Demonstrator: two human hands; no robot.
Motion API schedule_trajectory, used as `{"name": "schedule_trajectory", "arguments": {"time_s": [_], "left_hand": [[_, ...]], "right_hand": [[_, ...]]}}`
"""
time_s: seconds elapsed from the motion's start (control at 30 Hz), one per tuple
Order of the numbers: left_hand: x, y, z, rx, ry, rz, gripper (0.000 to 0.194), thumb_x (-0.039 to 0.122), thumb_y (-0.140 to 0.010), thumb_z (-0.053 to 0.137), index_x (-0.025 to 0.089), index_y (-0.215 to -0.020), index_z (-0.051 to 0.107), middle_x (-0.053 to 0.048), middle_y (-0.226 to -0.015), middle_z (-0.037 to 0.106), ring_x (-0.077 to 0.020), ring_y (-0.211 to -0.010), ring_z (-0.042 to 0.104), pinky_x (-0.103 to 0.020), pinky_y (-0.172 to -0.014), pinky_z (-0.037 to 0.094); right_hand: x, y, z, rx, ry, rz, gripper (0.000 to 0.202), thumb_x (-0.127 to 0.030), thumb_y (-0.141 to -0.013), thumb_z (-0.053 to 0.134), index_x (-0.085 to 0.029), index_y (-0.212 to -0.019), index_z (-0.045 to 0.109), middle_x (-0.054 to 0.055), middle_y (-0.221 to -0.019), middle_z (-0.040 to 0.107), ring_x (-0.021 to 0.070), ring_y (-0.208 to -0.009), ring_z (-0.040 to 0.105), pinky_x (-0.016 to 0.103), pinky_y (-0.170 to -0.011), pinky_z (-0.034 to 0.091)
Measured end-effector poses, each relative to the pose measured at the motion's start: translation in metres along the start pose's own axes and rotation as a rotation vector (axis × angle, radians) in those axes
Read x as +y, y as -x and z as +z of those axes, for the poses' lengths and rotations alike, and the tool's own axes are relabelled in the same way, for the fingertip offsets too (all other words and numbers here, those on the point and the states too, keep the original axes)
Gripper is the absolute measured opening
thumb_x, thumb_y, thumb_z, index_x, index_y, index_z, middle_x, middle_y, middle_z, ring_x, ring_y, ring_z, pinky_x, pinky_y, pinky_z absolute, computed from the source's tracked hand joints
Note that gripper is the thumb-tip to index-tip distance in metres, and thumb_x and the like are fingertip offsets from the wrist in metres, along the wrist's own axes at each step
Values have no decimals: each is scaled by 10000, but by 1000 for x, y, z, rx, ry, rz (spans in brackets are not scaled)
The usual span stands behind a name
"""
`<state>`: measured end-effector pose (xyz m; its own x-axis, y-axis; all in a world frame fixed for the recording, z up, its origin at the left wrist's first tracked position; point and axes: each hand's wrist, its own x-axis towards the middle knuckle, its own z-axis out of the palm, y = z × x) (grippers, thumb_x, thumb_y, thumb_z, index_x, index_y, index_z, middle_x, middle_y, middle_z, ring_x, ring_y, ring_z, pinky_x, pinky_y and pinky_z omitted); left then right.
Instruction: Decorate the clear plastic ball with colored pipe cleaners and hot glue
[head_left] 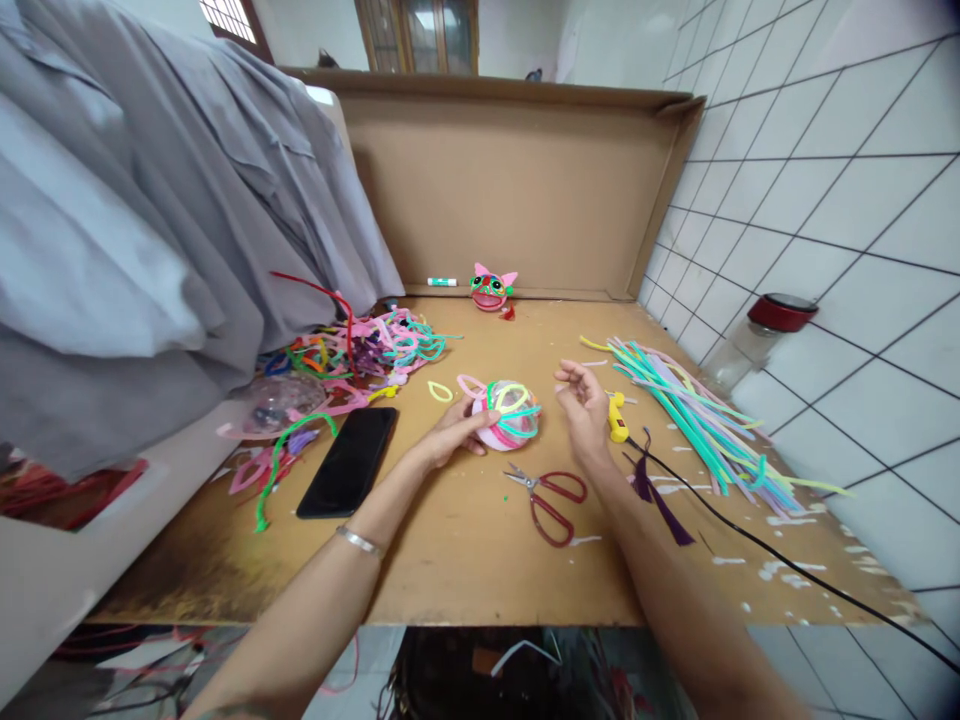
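My left hand (459, 432) grips the side of a clear plastic ball (511, 415) wrapped with pink, teal and yellow pipe cleaners, keeping it low over the table. A pink loop stands up from the ball like an ear. To its right, my right hand (583, 405) is raised with loosely bent fingers apart, and no object shows in it. Close beside that hand lies a yellow glue gun (617, 418) with a black cord. Red-handled scissors (551, 497) rest in front of the ball. A yellow pipe-cleaner loop (440, 391) lies just left of it.
Loose pipe cleaners (682, 410) lie in a bundle at right, near a purple tassel (660, 500) and a red-lidded jar (754, 340). At left are a black phone (349, 462) and a tangled pipe-cleaner heap (375, 350). A finished-looking animal head (491, 288) stands by the cardboard back (510, 190).
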<state>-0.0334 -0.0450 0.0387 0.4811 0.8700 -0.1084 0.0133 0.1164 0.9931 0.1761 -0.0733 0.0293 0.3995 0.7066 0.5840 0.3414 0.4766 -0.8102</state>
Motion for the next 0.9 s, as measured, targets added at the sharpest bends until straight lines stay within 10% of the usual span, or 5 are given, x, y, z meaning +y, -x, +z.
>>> {"name": "schedule_trajectory", "arguments": {"time_s": [0.43, 0.9], "left_hand": [[6, 7, -24, -225, -188, 6, 879, 391, -633, 817, 181, -1417, 481, -117, -1159, 672, -148, -768, 636, -216, -575, 518], [4, 0, -26, -319, -161, 178, 876, 400, -630, 853, 185, -1414, 528, -146, -1446, 555, -330, -1330, 513, -459, -1124, 395]], "right_hand": [[-10, -5, -4, -418, -263, 462, 526, -474, -590, 860, -220, -1014, 679, 81, -1116, 706, 236, -1109, 630, 426, -1036, 475], [-18, -9, -13, -578, -290, 480, 634, -348, -545, 890, -232, -1112, 632, 78, -1195, 660, 233, -1173, 582, 441, -1077, 439]]}}
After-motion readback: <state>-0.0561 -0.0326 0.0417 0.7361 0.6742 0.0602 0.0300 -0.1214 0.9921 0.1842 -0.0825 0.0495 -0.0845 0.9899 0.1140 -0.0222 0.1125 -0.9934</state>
